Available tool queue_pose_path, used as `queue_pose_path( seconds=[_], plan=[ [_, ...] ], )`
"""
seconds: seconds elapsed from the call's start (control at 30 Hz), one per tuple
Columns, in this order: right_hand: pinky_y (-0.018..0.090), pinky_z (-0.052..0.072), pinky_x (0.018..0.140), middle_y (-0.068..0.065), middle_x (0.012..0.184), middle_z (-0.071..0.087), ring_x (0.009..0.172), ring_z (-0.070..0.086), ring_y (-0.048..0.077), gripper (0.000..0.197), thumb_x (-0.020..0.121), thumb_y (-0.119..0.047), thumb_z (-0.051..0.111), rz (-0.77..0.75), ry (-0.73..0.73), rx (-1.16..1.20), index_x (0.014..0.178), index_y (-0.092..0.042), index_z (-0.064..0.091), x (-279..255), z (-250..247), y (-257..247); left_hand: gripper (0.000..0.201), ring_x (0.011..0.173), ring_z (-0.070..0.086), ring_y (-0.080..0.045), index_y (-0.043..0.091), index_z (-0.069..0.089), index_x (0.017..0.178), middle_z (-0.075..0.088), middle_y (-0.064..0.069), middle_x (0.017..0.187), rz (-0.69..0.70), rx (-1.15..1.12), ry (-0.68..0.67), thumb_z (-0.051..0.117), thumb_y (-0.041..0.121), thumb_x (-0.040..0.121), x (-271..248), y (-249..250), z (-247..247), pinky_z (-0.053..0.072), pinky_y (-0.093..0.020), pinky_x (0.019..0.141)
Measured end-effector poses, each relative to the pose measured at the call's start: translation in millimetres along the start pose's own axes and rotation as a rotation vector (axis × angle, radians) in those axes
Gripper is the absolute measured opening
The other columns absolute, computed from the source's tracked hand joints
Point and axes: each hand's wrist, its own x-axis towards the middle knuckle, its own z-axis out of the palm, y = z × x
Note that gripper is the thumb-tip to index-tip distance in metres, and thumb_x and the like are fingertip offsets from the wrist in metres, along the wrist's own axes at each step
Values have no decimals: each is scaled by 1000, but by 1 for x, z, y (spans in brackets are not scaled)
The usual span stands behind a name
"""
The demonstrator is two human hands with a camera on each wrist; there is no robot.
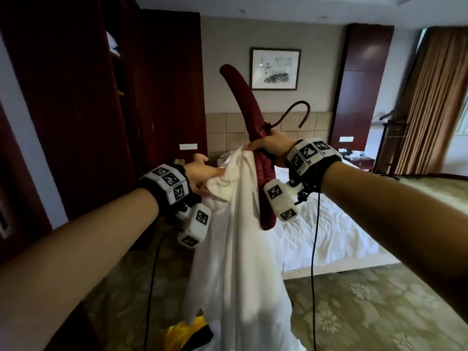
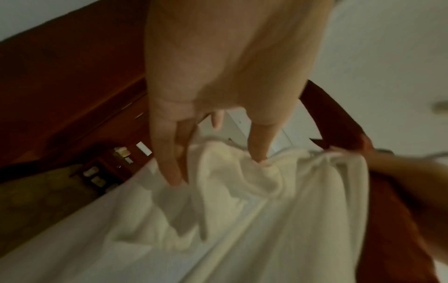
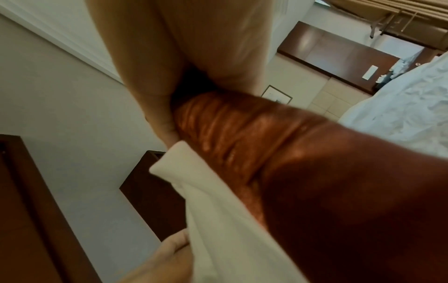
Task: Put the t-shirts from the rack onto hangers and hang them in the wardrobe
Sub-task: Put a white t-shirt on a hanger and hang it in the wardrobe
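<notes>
The hanger [image 1: 255, 138] is held tilted, hook [image 1: 293, 112] to the right, by the right hand [image 1: 272, 145] at its middle. The t-shirt [image 1: 240, 224] hangs left of the hanger, gripped by the left hand [image 1: 202, 173]. The bed [image 1: 316, 224] lies behind; the wardrobe [image 1: 76, 97] stands left; a picture [image 1: 274, 69] is hung on the far wall.

Dim room, daylight perhaps from right, blurred wrist views, warped edges
</notes>
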Motion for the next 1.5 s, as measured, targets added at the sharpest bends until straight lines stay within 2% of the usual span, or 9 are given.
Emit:
queue_pose_path(
  seconds=[0.17, 0.27, 0.33, 0.47, 0.67, 0.77, 0.87, 1.27, 1.5],
  plan=[
    [53, 51, 89, 16, 85, 62, 83, 63, 34, 20, 73, 8, 69, 56, 52, 58, 84, -3, 56, 5, 6, 0, 83, 103, 54, -27, 23, 29, 128, 48, -8, 116, -36, 215, 107, 70, 63, 68, 1, -14, 6, 50, -41, 89],
    [55, 50, 89, 24, 106, 63, 99, 63, 40, 33, 68, 6, 70, 74, 95, 76, 99, 1, 58, 7, 9, 3, 31, 67, 49, -13, 12, 54, 87, 55, -1, 74, 11, 154, 49, 54, 44, 91, -6, -10, 9, 43, -23, 61],
    [54, 50, 89, 25, 109, 63, 100, 63, 41, 29, 67, 6, 68, 87, 103, 94, 94, 2, 58, 10, 11, 5, 31, 56, 50, -9, 12, 57, 66, 57, 5, 51, 77, 119, 58, 53, 25, 94, -10, -11, 12, 40, -15, 47],
    [54, 52, 87, 26, 110, 64, 98, 64, 41, 34, 67, 7, 68, 77, 166, 114, 100, 4, 59, 10, 15, 2, 17, 80, 61, -15, 0, 71, 92, 66, -7, 86, 126, 96, -4, 70, 12, 80, -13, -13, 19, 50, -22, 71],
    [53, 53, 83, 22, 106, 63, 94, 66, 38, 69, 51, -5, 74, 75, 224, 121, 116, 3, 55, 23, 10, 3, 50, 96, 52, -16, 9, 47, 131, 52, -3, 111, 169, 201, -135, 64, 3, 84, -18, -18, 37, 45, -16, 64],
    [53, 54, 83, 20, 99, 62, 89, 66, 36, 66, 52, -3, 74, 66, 249, 139, 115, 3, 54, 11, 10, -7, 40, 90, 57, -22, 8, 54, 116, 58, -9, 99, 205, 218, -55, 68, 2, 79, -7, -25, 42, 48, -29, 81],
    [50, 55, 82, 18, 91, 61, 82, 64, 34, 37, 66, 4, 70, 46, 271, 140, 101, 1, 57, -4, 9, -20, 11, 72, 53, -15, 10, 58, 90, 55, -3, 77, 225, 190, 0, 67, 10, 83, 0, -33, 39, 43, -25, 69],
    [52, 55, 82, 13, 83, 59, 92, 65, 37, 28, 64, 0, 73, 50, 488, 38, 73, -10, 49, 1, -35, -14, 16, 98, 58, -33, 6, 61, 93, 63, -19, 102, 318, 454, 314, 51, -1, 83, 7, -54, 6, 45, -35, 79],
    [46, 54, 86, 15, 98, 62, 92, 65, 31, 33, 75, -6, 70, 109, 573, -37, 105, -4, 57, -4, -44, -4, 5, 90, 57, -31, 11, 55, 80, 56, -12, 86, 254, 176, 159, 57, 14, 83, 8, -47, 6, 38, -29, 74]
  ],
)
